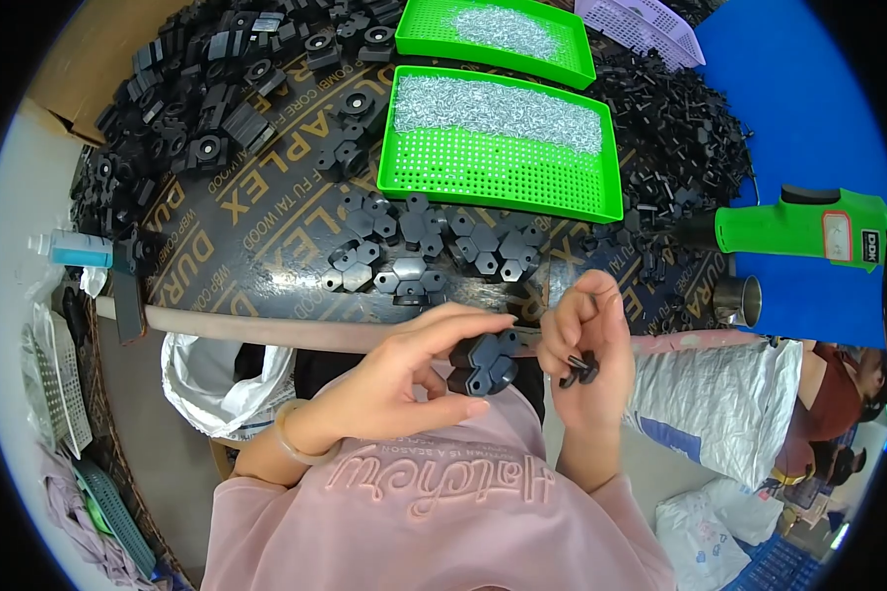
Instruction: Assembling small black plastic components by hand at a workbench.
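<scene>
My left hand (pixel 399 369), with a bangle at its wrist, grips a black plastic part (pixel 485 362) between thumb and fingers, just in front of the table's near edge. The part has a hexagonal middle and lobes with holes. To its right my right hand (pixel 596 340) is raised with curled fingers, holding a few small black stemmed pieces (pixel 581 369) against the palm. A small gap separates the two hands. Beyond them on the table lie several similar black hexagonal parts (pixel 478 246), in a loose group.
Two green perforated trays (pixel 498 182) hold small silvery fasteners. Black parts pile up at the left (pixel 202 118), and small black pieces (pixel 675 128) at the right. A green power screwdriver (pixel 803 229) and a metal cup (pixel 737 300) are at the right. White sacks (pixel 719 404) hang below the table edge.
</scene>
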Tool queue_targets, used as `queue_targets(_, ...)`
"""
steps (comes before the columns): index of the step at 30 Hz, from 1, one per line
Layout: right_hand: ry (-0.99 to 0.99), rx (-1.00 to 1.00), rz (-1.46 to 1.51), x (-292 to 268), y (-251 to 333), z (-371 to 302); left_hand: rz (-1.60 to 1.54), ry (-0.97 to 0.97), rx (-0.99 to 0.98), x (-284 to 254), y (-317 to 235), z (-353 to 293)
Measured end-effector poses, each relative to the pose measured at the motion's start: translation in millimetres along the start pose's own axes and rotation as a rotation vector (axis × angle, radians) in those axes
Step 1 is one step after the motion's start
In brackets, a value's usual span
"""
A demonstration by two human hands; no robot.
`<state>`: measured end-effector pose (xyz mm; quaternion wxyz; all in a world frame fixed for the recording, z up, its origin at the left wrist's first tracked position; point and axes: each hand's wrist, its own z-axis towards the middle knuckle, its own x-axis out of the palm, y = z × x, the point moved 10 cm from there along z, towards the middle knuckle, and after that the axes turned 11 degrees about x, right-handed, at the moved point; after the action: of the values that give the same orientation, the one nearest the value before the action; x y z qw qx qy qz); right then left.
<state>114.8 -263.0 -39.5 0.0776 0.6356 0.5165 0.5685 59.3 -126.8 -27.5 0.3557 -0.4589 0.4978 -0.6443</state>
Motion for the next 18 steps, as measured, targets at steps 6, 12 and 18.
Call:
queue_targets(6,-0.041,-0.183,-0.552,33,18,3,0.022,0.073,-0.002,12,24,-1)
queue_targets(12,0.004,-0.110,-0.857,50,5,10,0.227,0.011,0.153,4,9,6)
queue_targets(18,-0.016,-0.205,-1.089,58,4,7,0.213,-0.086,0.133,-1,11,5)
